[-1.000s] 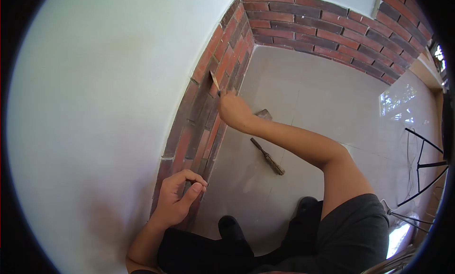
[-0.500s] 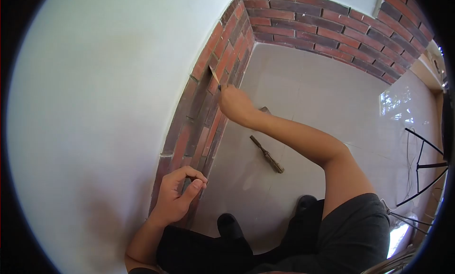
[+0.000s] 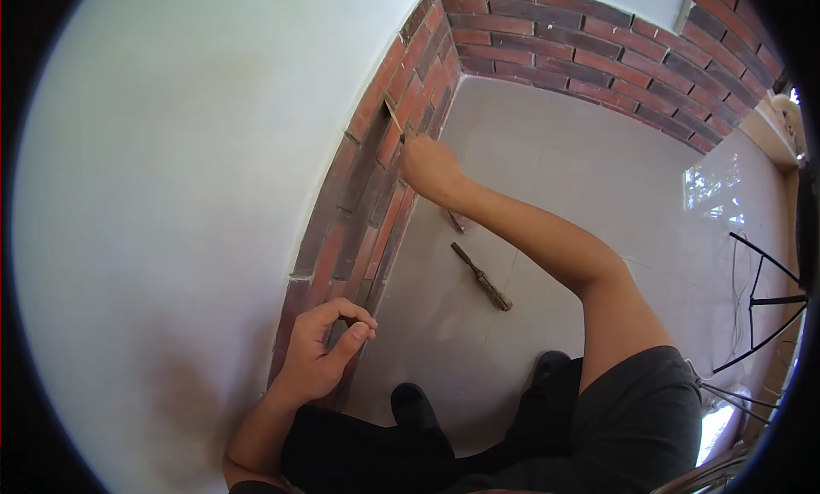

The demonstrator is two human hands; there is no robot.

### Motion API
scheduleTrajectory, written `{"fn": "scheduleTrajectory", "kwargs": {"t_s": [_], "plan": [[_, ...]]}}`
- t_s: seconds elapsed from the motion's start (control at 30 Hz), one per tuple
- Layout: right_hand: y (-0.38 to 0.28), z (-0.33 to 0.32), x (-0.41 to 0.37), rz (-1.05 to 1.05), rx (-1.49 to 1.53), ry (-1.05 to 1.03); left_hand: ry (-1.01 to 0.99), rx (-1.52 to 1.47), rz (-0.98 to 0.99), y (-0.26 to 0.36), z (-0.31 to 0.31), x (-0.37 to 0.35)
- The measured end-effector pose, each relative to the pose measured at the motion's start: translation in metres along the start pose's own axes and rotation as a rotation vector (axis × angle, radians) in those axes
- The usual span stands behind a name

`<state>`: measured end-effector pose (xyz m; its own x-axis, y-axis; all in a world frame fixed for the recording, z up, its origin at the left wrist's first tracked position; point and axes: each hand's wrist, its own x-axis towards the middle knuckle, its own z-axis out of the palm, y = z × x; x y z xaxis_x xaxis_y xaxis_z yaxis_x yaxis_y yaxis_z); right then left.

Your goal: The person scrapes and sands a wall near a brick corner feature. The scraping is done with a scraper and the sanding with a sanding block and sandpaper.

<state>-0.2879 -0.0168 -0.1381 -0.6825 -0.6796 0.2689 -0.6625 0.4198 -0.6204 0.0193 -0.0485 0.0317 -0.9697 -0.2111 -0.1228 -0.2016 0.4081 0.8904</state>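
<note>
My right hand (image 3: 430,167) is closed around a small putty knife (image 3: 394,116); most of its handle is hidden in the fist. The thin blade points up and touches, or nearly touches, the red and dark brick facing (image 3: 367,165) of the left wall. Low by the same wall, my left hand (image 3: 320,349) has its fingers curled, with thumb and index tips together. Whatever those tips may hold is too small to tell. A brown chisel-like tool (image 3: 481,276) lies on the floor below my right forearm.
Grey tiles cover the floor (image 3: 547,187). A small flat piece (image 3: 459,222) lies partly behind my forearm. Brick facing (image 3: 589,50) continues along the far wall, with a white wall (image 3: 171,195) on the left. A black metal frame (image 3: 773,300) stands at the right. My feet are below.
My right hand and the putty knife have moved slightly up along the bricks. More of the flat piece on the floor shows beside the forearm. My left hand has barely moved.
</note>
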Motion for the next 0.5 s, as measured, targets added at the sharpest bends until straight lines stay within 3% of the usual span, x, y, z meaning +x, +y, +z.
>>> {"fn": "scheduleTrajectory", "kwargs": {"t_s": [0.37, 0.4, 0.5], "plan": [[-0.006, -0.002, -0.005, -0.039, -0.003, 0.018, -0.01, -0.008, -0.012, 0.001, 0.001, -0.001], [-0.016, -0.008, -0.011, 0.05, 0.044, -0.016, -0.007, -0.016, -0.022, 0.001, 0.001, -0.002], [-0.019, -0.005, -0.014, 0.046, 0.019, -0.022, 0.001, 0.012, -0.009, 0.001, -0.001, -0.002]]}}
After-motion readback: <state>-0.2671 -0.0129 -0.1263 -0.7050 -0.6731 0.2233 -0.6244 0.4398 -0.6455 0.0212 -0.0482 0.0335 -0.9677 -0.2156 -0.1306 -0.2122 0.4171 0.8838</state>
